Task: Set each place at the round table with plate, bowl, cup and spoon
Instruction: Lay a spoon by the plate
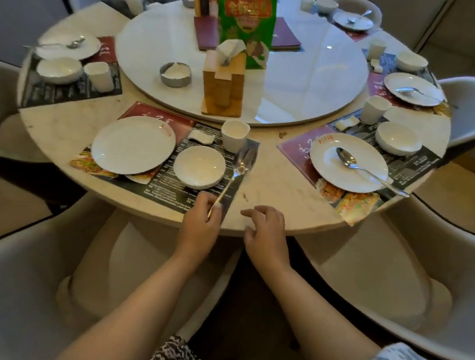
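I see the spoon [239, 166] beside the bowl [199, 166], its handle pinched in my left hand [201, 225]. My right hand [265, 233] hovers empty, fingers loosely curled. Plate [133, 144] and cup [234, 135] sit nearby.

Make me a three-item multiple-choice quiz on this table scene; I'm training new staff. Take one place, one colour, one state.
1. Where is the near place's bowl?
A. right of the plate
B. on the plate
C. on the turntable

2. What colour is the tall bag on the turntable?
A. blue
B. green
C. black

3. What is the left hand doing?
A. resting flat on the table
B. lifting the cup
C. gripping a spoon by its handle

Answers:
1 A, the bowl sits on the mat just right of the plate.
2 B, the bag's sides are bright green.
3 C, the fingers close on the handle, with the spoon's blurred head up near the cup.
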The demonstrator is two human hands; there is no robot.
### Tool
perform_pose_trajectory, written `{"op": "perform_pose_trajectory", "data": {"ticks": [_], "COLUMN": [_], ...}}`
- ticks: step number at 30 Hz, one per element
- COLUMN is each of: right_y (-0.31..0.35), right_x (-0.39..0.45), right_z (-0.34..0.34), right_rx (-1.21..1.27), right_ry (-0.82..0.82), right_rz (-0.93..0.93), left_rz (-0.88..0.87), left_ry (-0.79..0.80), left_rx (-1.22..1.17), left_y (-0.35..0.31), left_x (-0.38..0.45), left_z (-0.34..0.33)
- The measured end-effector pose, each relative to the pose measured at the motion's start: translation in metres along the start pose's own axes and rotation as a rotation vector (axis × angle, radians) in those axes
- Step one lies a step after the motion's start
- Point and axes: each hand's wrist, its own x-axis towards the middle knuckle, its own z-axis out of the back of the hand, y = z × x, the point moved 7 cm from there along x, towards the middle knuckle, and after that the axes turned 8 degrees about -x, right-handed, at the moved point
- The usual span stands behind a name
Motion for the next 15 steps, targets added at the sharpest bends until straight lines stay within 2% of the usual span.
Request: {"op": "perform_pose_trajectory", "data": {"ticks": [3,7,10,15], "right_y": [0.047,0.110,0.149,0.181], "right_x": [0.005,0.015,0.029,0.054], "right_z": [-0.018,-0.050,-0.075,-0.105], "right_rx": [0.018,0.109,0.119,0.092], "right_ry": [-0.058,-0.053,-0.015,0.001], "right_rz": [0.127,0.211,0.212,0.086], "left_rz": [0.068,0.183,0.270,0.405], "left_ry": [-0.126,-0.199,-0.193,-0.073], "left_rx": [-0.041,-0.076,-0.063,-0.101], "left_y": [0.013,0.045,0.074,0.127], "left_x": [0.004,0.026,0.053,0.090], "left_z": [0.049,0.115,0.157,0.197]}}
